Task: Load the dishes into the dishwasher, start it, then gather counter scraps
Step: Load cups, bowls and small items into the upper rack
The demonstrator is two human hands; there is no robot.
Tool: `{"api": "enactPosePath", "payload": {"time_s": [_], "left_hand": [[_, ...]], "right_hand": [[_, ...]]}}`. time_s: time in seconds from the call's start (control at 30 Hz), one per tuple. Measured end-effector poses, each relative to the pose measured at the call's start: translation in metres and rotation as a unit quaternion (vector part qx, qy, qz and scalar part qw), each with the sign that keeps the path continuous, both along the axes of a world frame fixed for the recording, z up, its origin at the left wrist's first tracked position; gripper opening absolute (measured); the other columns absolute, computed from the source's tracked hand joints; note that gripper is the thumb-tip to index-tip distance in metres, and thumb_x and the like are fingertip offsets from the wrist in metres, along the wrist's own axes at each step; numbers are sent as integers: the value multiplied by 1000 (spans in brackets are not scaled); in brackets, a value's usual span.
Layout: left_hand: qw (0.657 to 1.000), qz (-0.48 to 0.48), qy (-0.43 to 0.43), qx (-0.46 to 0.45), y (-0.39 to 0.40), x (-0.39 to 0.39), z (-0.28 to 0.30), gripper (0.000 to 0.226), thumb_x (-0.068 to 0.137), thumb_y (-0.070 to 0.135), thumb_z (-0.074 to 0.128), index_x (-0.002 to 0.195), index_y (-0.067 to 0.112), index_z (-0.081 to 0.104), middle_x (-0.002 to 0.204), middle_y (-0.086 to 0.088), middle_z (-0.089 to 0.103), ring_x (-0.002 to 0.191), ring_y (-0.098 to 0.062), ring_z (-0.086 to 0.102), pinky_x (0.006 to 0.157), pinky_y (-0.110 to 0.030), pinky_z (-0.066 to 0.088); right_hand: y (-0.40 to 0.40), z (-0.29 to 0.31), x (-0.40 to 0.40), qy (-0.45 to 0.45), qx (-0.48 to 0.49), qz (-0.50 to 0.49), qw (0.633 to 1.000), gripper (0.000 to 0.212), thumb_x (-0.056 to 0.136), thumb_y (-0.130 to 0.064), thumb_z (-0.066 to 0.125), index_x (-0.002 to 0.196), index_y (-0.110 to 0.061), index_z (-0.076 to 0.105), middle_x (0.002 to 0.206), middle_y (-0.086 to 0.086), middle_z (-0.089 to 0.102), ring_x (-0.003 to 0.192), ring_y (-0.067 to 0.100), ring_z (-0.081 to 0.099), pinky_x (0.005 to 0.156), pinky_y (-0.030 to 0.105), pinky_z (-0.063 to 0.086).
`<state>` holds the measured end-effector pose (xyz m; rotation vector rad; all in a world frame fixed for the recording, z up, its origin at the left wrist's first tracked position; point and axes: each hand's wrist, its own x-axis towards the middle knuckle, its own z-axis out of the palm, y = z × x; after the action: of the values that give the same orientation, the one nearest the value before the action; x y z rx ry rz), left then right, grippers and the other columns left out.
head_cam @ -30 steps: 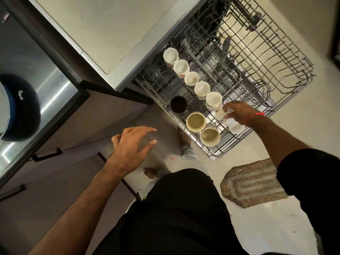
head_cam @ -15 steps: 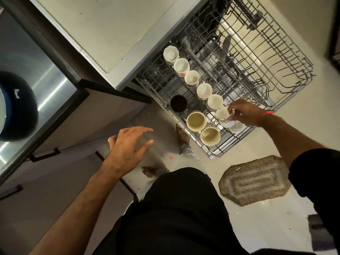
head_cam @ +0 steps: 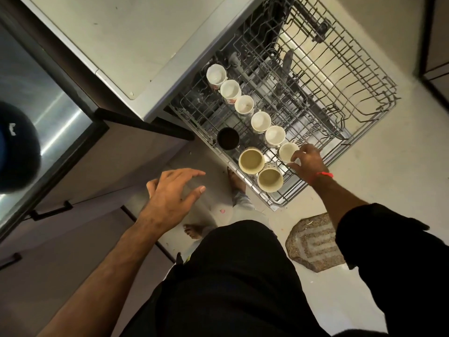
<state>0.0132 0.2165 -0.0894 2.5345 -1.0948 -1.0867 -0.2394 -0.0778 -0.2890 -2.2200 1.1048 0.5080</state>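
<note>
My right hand (head_cam: 306,164) pinches the rim of a small cup (head_cam: 288,152); light, brittle, slippery. Left hand (head_cam: 170,193) spread, empty.

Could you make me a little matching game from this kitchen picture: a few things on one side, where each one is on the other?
Things:
1. dark round cup
2. person's right hand
3. patterned brown floor mat
4. person's left hand

Places:
A. on the pale floor beside the wire dishwasher rack
B. hovering open, holding nothing
C. alone in the rack, left of the white cup row
D. touching the nearest small white cup

Pairs: 1-C, 2-D, 3-A, 4-B
</note>
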Motion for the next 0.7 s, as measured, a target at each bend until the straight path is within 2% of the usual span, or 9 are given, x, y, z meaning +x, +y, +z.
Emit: {"api": "enactPosePath", "payload": {"time_s": [0.07,0.17,0.3,0.43,0.6,0.7], "left_hand": [[1000,-5,-1,-1,0,-1,1,34,97,51,53,130,49,51,139,23,49,137,-8,33,103,-38,18],[1000,2,-5,-9,0,-1,3,33,97,50,53,130,48,52,138,24,49,136,-8,33,102,-37,18],[1000,10,-7,-16,3,1,7,32,98,50,52,130,50,51,138,25,48,136,-7,31,102,-37,19],[999,28,-11,-34,8,1,15,31,98,48,53,129,49,52,137,25,49,135,-7,31,100,-35,17],[997,53,-29,-57,30,4,28,30,99,48,52,129,49,52,136,25,49,134,-7,32,100,-35,17],[993,80,-45,-71,54,9,35,31,99,49,52,130,48,52,136,25,50,133,-8,34,100,-35,18]], "right_hand": [[5,-1,4,32,-13,17,999,35,78,-33,79,105,-15,68,133,18,46,128,39,38,109,49,36],[7,0,4,19,-27,-6,999,40,80,-37,76,112,-16,63,135,17,46,129,39,37,111,51,32],[5,12,1,-56,-68,-64,994,31,90,-36,64,113,-15,60,127,17,52,120,38,45,102,48,41],[8,32,11,-125,-35,-98,987,24,96,-31,57,109,-12,63,113,14,61,110,33,53,94,44,46],[40,77,57,-226,16,-80,971,16,96,-20,60,98,-7,68,92,10,67,84,20,58,76,33,48],[69,106,92,-253,37,-17,967,15,96,-18,60,97,-6,68,90,8,67,81,19,59,73,26,42]]}}
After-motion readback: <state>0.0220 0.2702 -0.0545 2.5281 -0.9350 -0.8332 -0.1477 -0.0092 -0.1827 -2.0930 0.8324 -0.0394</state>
